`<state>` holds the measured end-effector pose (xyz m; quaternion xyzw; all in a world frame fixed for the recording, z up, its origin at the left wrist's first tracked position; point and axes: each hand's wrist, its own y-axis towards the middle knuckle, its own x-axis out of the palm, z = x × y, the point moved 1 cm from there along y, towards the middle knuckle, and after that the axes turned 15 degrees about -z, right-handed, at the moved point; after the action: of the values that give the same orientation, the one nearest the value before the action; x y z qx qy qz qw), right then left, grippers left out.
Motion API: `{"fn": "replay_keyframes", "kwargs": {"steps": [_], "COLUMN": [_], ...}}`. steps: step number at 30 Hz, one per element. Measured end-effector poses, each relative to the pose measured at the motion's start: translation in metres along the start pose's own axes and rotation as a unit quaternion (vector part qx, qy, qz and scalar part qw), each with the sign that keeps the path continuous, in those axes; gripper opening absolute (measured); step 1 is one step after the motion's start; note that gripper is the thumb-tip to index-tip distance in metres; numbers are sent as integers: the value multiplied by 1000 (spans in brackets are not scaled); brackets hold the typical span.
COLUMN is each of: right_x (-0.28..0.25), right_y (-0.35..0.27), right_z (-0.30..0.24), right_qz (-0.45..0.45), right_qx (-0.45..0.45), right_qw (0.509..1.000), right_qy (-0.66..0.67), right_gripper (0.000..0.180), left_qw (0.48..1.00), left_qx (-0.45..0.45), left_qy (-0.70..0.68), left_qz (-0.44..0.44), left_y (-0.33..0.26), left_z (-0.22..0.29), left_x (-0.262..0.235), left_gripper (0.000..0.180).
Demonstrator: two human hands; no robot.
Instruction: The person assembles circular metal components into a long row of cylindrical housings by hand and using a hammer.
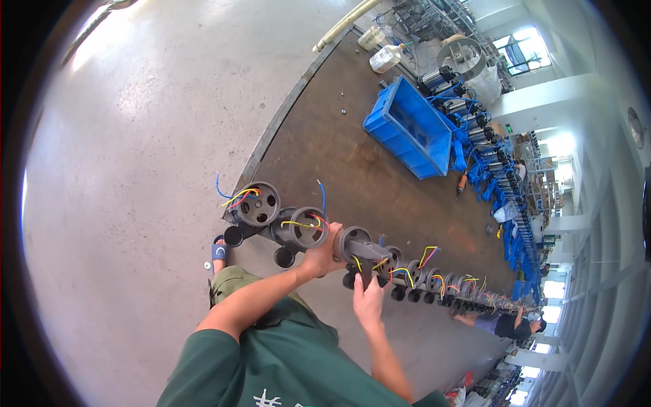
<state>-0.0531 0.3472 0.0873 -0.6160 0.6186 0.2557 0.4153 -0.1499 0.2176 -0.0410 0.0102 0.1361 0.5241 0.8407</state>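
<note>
A row of grey round housings with coloured wires runs along the near edge of the brown bench [352,156]. My left hand [324,256] is wrapped round the side of one housing [349,237]. In my right hand [368,298] is the handle of a dark pistol-shaped power tool [369,251], its body lying over that housing's open end. The tool's tip is too small to make out. Left of my left hand stand two more housings, the nearer one [308,229] and the corner one [260,205], with yellow, red and blue wires sticking out.
A blue plastic crate [410,129] sits on the bench, with an orange-handled tool [462,183] near it. Behind are silver motors [458,107] with blue cables [485,173]. White jugs [386,59] stand at the far end. Another person [512,327] works farther down the row.
</note>
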Motion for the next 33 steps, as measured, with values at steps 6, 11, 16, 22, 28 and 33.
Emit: {"fn": "replay_keyframes", "kwargs": {"steps": [6, 11, 16, 22, 28, 33], "right_x": [-44, -14, -26, -54, -17, -59], "right_y": [4, 1, 14, 7, 15, 5], "right_z": [-48, -21, -13, -52, 7, -51], "right_qz": [-80, 9, -160, -44, -105, -67], "right_qx": [67, 14, 107, 45, 52, 51], "right_qw": [977, 1000, 969, 982, 991, 970], "right_qy": [186, -25, 155, 176, 57, 228], "right_gripper": [25, 31, 28, 30, 30, 28], "left_qw": [1000, 1000, 999, 1000, 1000, 1000], "left_qx": [-10, 17, 27, 10, 20, -3], "left_qy": [7, 0, 19, 9, -8, 9], "left_qz": [-13, -4, 14, -15, 5, -15], "left_y": [-5, -3, -6, -6, 1, -5], "left_z": [-10, -3, -7, -4, -7, -7], "left_x": [-7, -5, -9, -14, -11, -11], "left_gripper": [105, 99, 99, 99, 92, 102]}}
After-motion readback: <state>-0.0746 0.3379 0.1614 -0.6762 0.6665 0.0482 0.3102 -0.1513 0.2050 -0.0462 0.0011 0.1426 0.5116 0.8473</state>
